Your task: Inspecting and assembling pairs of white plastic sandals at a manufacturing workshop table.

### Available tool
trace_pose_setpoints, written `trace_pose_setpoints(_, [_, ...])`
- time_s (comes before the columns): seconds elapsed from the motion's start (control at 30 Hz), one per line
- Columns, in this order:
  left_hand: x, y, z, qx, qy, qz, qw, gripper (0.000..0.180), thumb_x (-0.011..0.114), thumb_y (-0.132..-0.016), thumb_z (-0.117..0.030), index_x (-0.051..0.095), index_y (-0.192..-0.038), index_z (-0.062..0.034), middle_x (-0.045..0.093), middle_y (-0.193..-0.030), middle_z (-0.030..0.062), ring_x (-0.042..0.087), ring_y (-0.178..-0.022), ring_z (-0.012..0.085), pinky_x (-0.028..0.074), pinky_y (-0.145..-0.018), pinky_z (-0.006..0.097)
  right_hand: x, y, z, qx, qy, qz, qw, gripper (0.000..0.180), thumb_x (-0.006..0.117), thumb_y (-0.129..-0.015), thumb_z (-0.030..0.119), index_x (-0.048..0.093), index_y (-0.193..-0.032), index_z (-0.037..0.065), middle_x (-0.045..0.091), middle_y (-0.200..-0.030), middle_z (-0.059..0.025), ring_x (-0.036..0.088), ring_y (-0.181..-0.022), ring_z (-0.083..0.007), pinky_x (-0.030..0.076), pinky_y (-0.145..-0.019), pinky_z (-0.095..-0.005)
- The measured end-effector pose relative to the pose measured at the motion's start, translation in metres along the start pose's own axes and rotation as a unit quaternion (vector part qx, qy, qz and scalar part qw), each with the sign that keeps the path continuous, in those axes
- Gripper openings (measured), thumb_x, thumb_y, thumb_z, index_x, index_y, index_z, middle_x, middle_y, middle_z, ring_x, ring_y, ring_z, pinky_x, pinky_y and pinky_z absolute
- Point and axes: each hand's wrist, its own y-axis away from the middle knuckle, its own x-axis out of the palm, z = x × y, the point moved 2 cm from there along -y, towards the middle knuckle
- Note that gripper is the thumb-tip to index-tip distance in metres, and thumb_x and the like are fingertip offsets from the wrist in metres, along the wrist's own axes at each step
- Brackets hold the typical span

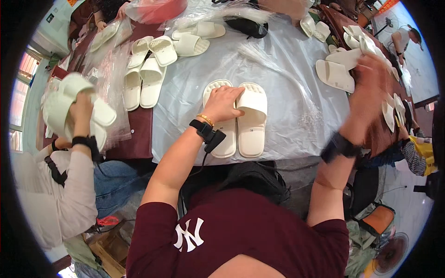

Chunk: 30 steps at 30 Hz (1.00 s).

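A pair of cream slippers (252,134) lies side by side in front of me, toes pointing away. My left hand (225,104) rests over the strap of the left slipper, fingers stretched toward the right one. Its fingertips touch the right slipper's strap edge, and nothing is gripped. Off to the right, my right hand (371,88) is raised and smeared by motion, close to a loose group of cream slippers (334,76). Whether that hand holds one of them is not clear. Dark bands circle both my wrists.
Plastic sheeting (185,116) covers the table. More slippers (150,78) stand at the left and far side, beside clear plastic bags (109,74). A co-worker's hand (81,109) holds slippers at the left. A black pouch (250,28) and pink bundle (155,9) lie farther back.
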Motion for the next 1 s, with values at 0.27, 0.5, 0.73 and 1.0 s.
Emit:
trace_pose_setpoints(0.27, [0.004,-0.006,0.006,0.01,0.025,0.002,1.0,0.074,0.072,-0.062,-0.036,0.05,-0.129,-0.0137,0.058,-0.12,0.0097,0.048,-0.116,0.0281,0.034,-0.099,0.042,0.091,0.088,-0.222,0.047,0.361,0.29,0.885,0.019,0.06,-0.081,0.02,0.069,-0.095,0.011,0.065,-0.093,-0.014,0.063,-0.089,-0.0329,0.05,-0.079,-0.0434])
trace_pose_setpoints(0.5, [0.008,-0.002,0.009,0.011,0.018,-0.005,1.0,0.075,0.072,-0.062,-0.036,0.051,-0.129,-0.0124,0.058,-0.118,0.0104,0.048,-0.117,0.0277,0.034,-0.099,0.042,0.093,0.098,-0.223,0.098,0.444,0.295,0.841,0.016,0.059,-0.082,0.022,0.067,-0.091,0.011,0.062,-0.101,-0.011,0.062,-0.094,-0.0317,0.05,-0.081,-0.0421])
trace_pose_setpoints(0.73, [0.008,-0.01,0.003,0.013,0.024,-0.007,1.0,0.075,0.073,-0.062,-0.036,0.051,-0.129,-0.0121,0.058,-0.119,0.0103,0.047,-0.118,0.0273,0.033,-0.1,0.041,0.085,0.093,-0.242,0.084,0.455,0.274,0.843,0.014,0.058,-0.083,0.021,0.065,-0.089,0.01,0.062,-0.096,-0.0102,0.062,-0.09,-0.0306,0.05,-0.077,-0.0422])
trace_pose_setpoints(1.0, [0.005,-0.004,0.016,0.017,0.007,-0.015,1.0,0.074,0.072,-0.063,-0.037,0.051,-0.128,-0.0102,0.058,-0.12,0.0121,0.049,-0.116,0.0297,0.036,-0.099,0.043,0.1,0.099,-0.237,0.053,0.461,0.288,0.837,0.018,0.054,-0.082,0.019,0.067,-0.091,0.009,0.063,-0.095,-0.0136,0.062,-0.091,-0.0329,0.049,-0.078,-0.0451])
